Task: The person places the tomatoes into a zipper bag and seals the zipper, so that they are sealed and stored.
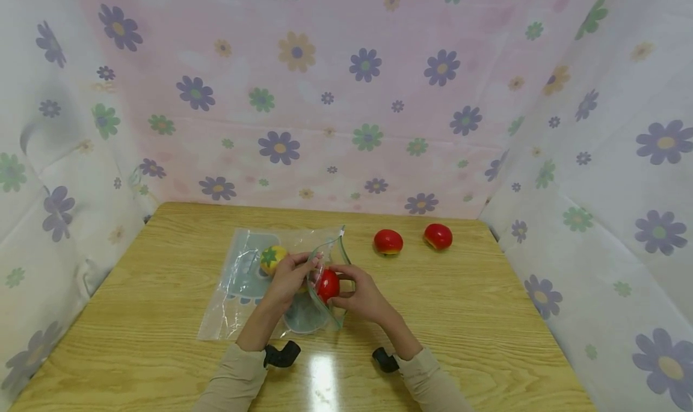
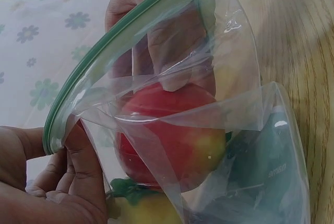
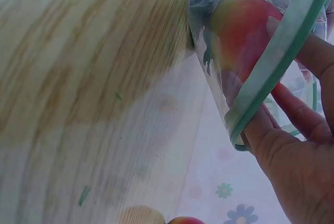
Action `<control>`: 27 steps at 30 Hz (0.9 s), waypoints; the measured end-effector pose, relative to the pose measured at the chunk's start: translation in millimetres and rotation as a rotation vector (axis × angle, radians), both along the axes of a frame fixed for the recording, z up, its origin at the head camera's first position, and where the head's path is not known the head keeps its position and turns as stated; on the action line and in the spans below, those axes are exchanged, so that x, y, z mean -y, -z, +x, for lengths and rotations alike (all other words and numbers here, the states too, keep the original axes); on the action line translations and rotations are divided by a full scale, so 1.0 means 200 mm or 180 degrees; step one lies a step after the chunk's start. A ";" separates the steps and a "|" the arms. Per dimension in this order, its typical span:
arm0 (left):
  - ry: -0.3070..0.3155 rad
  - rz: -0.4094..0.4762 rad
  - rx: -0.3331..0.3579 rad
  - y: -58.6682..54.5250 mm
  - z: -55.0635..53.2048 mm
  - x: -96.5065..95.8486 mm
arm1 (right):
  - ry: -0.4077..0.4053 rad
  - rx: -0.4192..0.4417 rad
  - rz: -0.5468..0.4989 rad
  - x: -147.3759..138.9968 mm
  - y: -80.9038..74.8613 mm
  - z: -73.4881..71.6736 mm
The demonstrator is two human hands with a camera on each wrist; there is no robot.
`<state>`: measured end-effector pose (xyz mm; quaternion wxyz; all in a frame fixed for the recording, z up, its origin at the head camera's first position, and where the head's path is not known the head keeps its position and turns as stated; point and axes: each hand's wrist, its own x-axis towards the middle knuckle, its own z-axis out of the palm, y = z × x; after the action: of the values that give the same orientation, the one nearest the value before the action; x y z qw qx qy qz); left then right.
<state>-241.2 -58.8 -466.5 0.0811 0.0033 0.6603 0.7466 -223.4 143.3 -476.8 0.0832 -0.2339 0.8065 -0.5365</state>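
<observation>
Bag (image 2: 255,177) lettered "name" (tiny), fingers (image 3: 314,57) holding red fruit (image 1: 328,284)

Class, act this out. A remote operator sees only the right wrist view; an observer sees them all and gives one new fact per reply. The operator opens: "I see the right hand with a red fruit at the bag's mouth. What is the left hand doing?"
Observer: The left hand pinches the green rim of the bag.
Operator: A sliver of red shows at my bottom edge. How many red fruits lie outside the bag?
Observer: Two red fruits lie on the table, beyond the bag's mouth to the right.
Operator: And what is on the left hand's far side?
Observer: A yellow fruit with a green star-shaped top, to the left of that hand's fingers.
</observation>
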 end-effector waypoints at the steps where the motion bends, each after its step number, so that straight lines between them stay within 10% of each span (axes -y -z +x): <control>1: -0.0008 0.0004 0.0005 0.00 0.00 0.00 | -0.0012 -0.0002 0.0005 0.00 0.00 0.00; 27: 0.0078 0.0241 -0.0004 0.00 0.00 0.00 | 0.0112 -0.0188 -0.0056 -0.03 0.01 -0.01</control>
<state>-240.8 -58.9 -466.2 0.0896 0.0150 0.6315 0.7700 -225.0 149.9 -479.2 0.0479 -0.2362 0.8079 -0.5378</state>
